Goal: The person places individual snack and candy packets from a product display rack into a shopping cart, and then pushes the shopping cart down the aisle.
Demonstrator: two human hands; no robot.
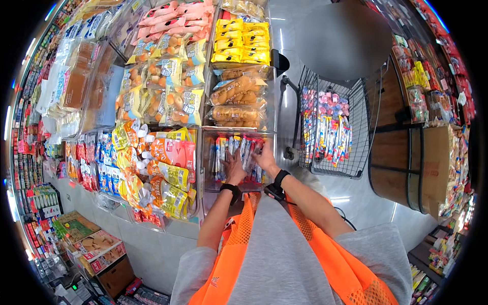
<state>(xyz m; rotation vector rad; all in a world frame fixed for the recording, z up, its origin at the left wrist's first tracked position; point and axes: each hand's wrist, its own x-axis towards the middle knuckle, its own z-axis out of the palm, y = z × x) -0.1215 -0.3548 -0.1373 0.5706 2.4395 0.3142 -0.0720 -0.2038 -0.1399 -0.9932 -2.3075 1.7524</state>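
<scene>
Slim stick-shaped packets (248, 173) in red, blue and white wrappers stand side by side in a clear plastic bin (209, 158). Over their left part, my left hand (234, 169) reaches in with its fingers spread, touching the packets. My right hand (266, 157) is at the bin's right side, its fingers bent towards the packets and slightly blurred. Whether a packet is between those fingers cannot be made out. Both wrists wear dark bands. Just beyond the bin lie bagged twisted breads (239, 113) in a neighbouring compartment.
Juice pouches with white caps (167, 171) fill the bin to the left. Bagged small buns (177, 76) and yellow packets (241, 40) lie farther back. A wire shopping cart (339, 169) with long colourful packets stands right, below a blurred patch. A wooden display (392, 167) is beyond it.
</scene>
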